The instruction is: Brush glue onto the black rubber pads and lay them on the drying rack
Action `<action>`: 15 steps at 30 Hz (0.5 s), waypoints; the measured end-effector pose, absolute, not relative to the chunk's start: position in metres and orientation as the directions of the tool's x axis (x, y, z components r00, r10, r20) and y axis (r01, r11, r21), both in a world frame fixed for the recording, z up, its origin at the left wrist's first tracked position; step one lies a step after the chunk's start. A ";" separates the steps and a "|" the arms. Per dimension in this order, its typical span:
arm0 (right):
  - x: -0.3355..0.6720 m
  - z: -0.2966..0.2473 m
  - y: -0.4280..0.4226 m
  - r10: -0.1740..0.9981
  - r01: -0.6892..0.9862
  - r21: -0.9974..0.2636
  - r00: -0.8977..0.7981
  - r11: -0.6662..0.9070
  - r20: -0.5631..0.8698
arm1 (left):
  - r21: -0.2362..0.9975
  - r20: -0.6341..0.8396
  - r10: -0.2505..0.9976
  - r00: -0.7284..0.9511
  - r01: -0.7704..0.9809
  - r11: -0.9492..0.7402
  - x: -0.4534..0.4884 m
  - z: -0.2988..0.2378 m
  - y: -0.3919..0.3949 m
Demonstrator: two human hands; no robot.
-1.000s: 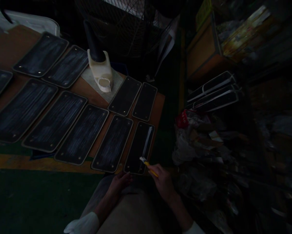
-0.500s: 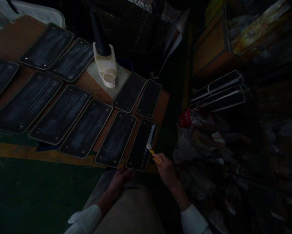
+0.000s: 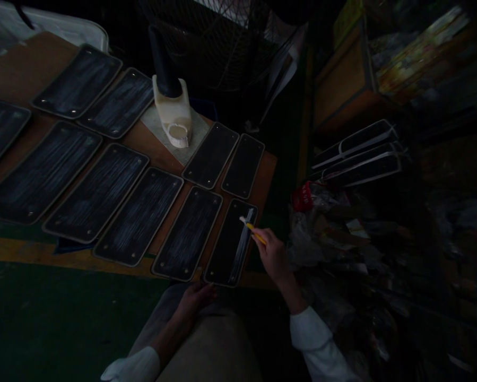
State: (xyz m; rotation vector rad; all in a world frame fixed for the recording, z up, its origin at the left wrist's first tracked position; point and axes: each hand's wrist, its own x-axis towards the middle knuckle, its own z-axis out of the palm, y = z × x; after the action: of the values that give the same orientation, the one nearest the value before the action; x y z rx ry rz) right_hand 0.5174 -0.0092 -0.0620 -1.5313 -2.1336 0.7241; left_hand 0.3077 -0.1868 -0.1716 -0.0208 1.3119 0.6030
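My right hand (image 3: 273,254) is closed around the yellow handle of a small brush (image 3: 256,233). Its pale bristles are over the upper part of a black rectangular panel (image 3: 224,246) with rounded corners and small holes at its corners. A whitish wet streak runs along that panel's right side. My left hand (image 3: 198,298) rests by my lap near the lower edge of this panel, fingers loosely extended and holding nothing that I can see. Just to the left lies another black panel (image 3: 188,233), covered in pale brush streaks.
Several more streaked panels (image 3: 138,217) lie across a brown board (image 3: 265,170). Two plain dark panels (image 3: 243,165) lie beyond. A cut-open white container (image 3: 174,114) stands on a grey sheet (image 3: 200,132). Plastic bags (image 3: 308,233) and strapped dark bundles (image 3: 353,151) are at the right.
My right hand has moved the brush up and slightly left across the panel. The white streak on its right side is wider and longer. My left hand has barely moved.
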 end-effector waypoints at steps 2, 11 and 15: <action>0.514 -0.072 0.017 0.951 0.760 -0.582 -0.301 0.288 0.077 | 0.323 -0.902 0.411 0.129 -0.429 0.844 0.307 -0.172 -0.187; 0.499 -0.079 -0.067 0.888 0.772 -0.543 -0.449 0.329 -0.101 | 0.318 -0.908 0.403 0.114 -0.440 0.840 0.304 -0.169 -0.183; 0.493 -0.062 -0.139 0.834 0.752 -0.586 -0.505 0.301 -0.220 | 0.317 -0.904 0.408 0.129 -0.440 0.840 0.302 -0.168 -0.182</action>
State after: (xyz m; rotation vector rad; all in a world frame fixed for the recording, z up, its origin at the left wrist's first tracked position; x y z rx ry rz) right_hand 0.4929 -0.1390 -0.0622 -1.4907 -2.4297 0.9844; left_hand 0.3019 -0.1820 -0.1680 -0.0289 1.3028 0.6164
